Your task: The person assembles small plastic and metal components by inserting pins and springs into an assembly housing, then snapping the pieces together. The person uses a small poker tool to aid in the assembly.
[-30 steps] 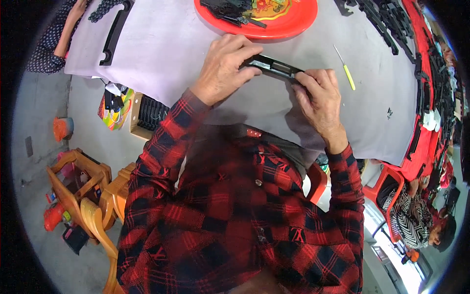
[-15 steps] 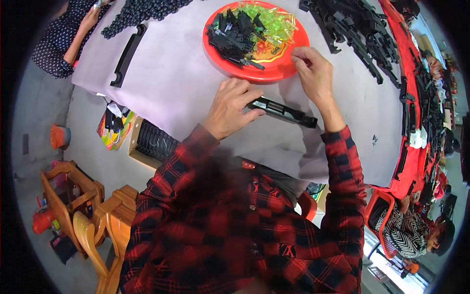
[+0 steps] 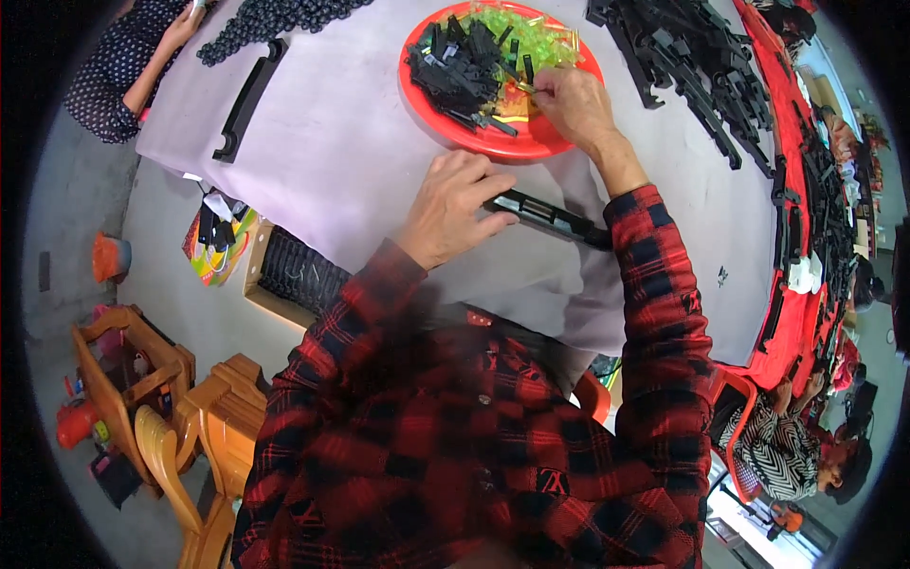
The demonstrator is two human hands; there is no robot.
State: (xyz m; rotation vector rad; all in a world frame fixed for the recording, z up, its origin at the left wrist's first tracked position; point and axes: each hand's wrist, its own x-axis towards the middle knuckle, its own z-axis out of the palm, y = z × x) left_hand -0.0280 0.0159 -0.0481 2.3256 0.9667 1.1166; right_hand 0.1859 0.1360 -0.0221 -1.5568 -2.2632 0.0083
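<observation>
Nearer than the red plate [image 3: 502, 147], your left hand [image 3: 451, 204] pinches the black bar [image 3: 552, 217], which slants near-right; your right hand [image 3: 580, 102], farther, pinches a small piece [image 3: 523, 87].

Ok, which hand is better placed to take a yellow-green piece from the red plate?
Probably the right hand: it is over the red plate, close to the yellow-green pieces. The left hand grips one end of the long black part.

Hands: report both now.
Left hand: closed, holding the black bar by one end.
Right hand: over the red plate; whether it grips anything cannot be told.
</observation>
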